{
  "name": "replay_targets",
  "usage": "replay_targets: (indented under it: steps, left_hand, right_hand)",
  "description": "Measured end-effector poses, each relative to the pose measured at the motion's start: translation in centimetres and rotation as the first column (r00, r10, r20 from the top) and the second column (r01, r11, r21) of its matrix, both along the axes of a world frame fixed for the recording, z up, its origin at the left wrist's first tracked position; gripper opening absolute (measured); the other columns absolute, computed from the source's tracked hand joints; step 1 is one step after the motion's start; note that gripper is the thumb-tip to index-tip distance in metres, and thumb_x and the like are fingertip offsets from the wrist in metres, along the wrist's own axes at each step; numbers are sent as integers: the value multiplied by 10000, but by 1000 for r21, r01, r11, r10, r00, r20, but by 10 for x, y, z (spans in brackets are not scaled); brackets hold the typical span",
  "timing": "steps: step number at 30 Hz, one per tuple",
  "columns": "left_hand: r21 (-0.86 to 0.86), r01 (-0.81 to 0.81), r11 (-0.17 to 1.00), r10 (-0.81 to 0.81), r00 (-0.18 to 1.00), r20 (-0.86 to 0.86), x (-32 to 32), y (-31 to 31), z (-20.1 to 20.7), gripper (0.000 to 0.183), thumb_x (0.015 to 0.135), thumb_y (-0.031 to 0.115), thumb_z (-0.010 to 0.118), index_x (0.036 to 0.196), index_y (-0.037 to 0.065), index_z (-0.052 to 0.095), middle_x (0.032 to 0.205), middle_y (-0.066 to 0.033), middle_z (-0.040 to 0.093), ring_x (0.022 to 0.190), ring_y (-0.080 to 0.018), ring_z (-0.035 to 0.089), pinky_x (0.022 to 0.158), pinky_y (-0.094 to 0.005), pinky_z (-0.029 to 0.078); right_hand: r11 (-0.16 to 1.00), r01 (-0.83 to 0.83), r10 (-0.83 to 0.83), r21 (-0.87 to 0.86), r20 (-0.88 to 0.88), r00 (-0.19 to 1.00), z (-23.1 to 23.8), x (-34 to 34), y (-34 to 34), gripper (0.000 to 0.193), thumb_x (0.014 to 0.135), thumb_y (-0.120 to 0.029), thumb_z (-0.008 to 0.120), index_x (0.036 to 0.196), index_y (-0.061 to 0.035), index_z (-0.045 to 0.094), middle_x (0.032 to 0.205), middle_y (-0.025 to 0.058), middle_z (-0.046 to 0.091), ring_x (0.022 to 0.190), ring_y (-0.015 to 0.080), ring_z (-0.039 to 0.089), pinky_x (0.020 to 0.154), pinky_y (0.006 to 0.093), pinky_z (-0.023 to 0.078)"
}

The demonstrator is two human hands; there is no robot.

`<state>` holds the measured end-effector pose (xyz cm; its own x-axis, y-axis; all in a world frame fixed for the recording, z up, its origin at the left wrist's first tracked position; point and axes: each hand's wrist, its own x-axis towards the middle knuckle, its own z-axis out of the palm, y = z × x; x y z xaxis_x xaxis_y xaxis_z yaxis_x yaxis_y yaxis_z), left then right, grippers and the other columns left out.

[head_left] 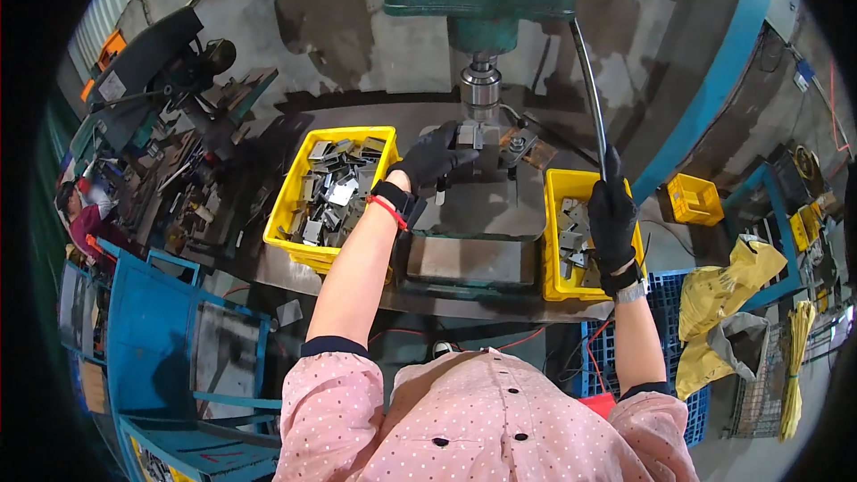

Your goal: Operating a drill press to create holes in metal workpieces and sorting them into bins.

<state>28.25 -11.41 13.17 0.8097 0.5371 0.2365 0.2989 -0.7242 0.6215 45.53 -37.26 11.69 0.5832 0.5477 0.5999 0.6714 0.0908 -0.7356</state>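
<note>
My left hand (435, 161), in a black glove, reaches to the fixture under the drill press. Its fingers close about the left end of a small metal piece (470, 136); the exact contact is partly hidden. Just above that piece hangs the steel drill chuck (481, 87). My right hand (612, 219), also black-gloved, is wrapped round the lower end of the long feed lever (588, 71). Beside the fixture sits a bolted clamp (518, 148). A narrow metal part (440, 194) shows below my left hand; whether it is held is unclear.
Left of the press, a yellow bin (287, 205) holds many bent metal pieces. Another yellow bin (552, 259) with metal pieces stands under my right forearm. A blue post (714, 80), a small yellow crate (694, 199) and yellow sacks (728, 290) are at right. Another person (85, 219) is at far left.
</note>
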Motion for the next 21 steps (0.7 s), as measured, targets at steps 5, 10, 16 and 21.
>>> replay_targets:
  steps: [5, 10, 16, 21]
  left_hand:
    - [11, 14, 1000, -15, 999, 52, -2, 6, -11, 557, 792, 356, 651, 1205, 30, 469, 1121, -194, 577, 1049, -332, 548, 881, -395, 430]
    - [-47, 41, 998, -40, 999, 6, -2, 5, -5, 578, 808, 362, 635, 1230, 12, 450, 1169, -212, 549, 1104, -328, 519, 920, -391, 406]
    - [-73, 57, 996, -53, 997, 57, -3, -3, -1, 591, 806, 362, 637, 1244, 17, 441, 1156, -217, 551, 1087, -350, 526, 906, -403, 420]
    - [109, -64, 992, 62, 998, 18, -2, 2, -13, 574, 808, 364, 630, 1243, 36, 451, 1146, -217, 558, 1067, -366, 537, 893, -418, 430]
  right_hand:
    - [996, 44, -61, 81, 222, 973, 7, -3, 0, 476, 866, -16, 514, 1331, -96, 448, 717, 68, 583, 546, 104, 518, 488, 237, 374]
    - [997, 73, -69, -15, 210, 975, 18, -7, -6, 508, 852, 0, 507, 1342, -113, 434, 755, 107, 612, 530, 122, 533, 482, 252, 396]
    - [993, 102, -90, -53, 188, 978, 37, -9, -18, 484, 849, -9, 492, 1317, -127, 463, 780, 140, 611, 539, 139, 526, 513, 281, 420]
    - [987, 71, -56, -143, 106, 993, 81, -18, -31, 448, 854, -30, 489, 1295, -107, 483, 699, 128, 543, 559, 122, 456, 528, 285, 401]
